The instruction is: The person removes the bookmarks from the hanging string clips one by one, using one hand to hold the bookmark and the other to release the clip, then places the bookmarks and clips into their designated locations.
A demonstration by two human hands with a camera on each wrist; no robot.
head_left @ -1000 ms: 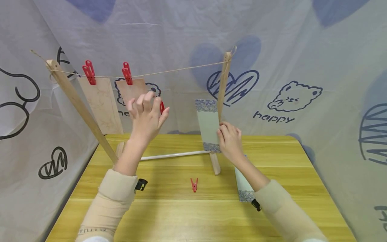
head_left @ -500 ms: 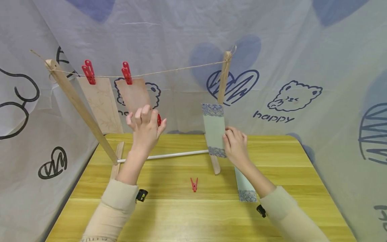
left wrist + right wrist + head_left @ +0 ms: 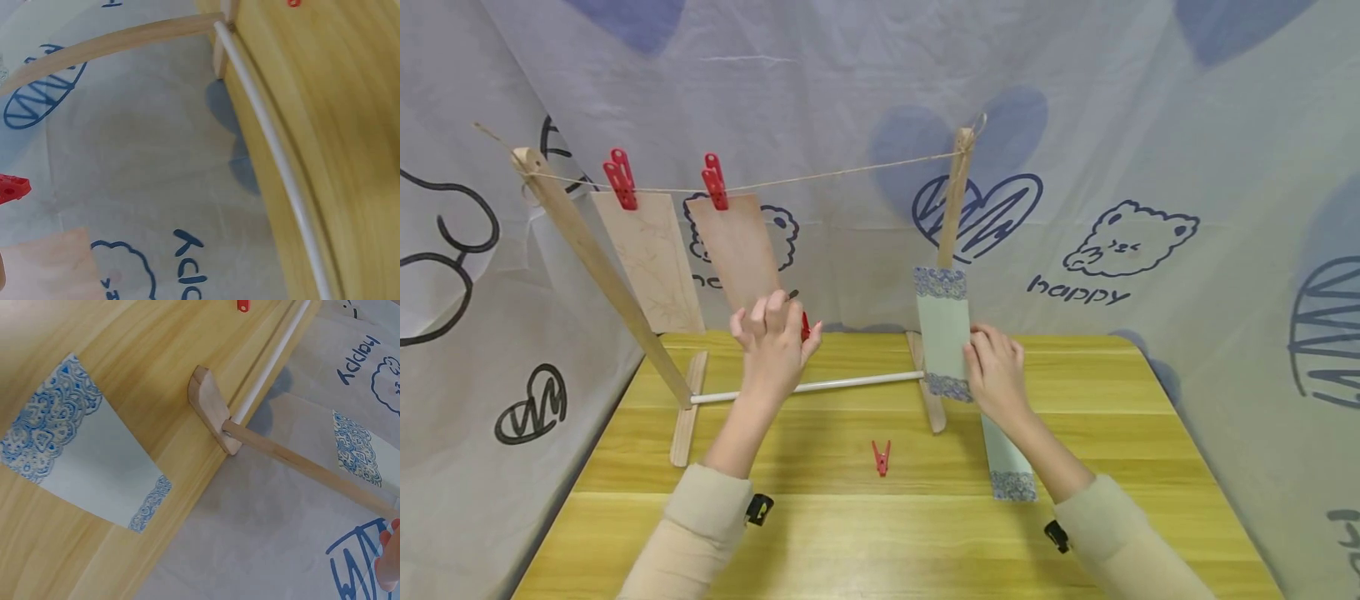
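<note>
Card point(image 3: 945, 333) is facing us, clamped by the grip of our right hand point(image 3: 997, 373); our left hand point(image 3: 769, 348) is pinching a red peg point(image 3: 806, 326) above the surface point(image 3: 880, 533).

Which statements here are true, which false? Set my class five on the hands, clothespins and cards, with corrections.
1. The left hand holds a red clothespin. True.
2. The right hand holds a clothespin. False: the right hand grips a pale green card.
3. Two upper clothespins grip the twine line. True.
4. A loose clothespin lies on the wooden table. True.
5. No card lies on the table. False: a second lace-patterned card lies there.
</note>
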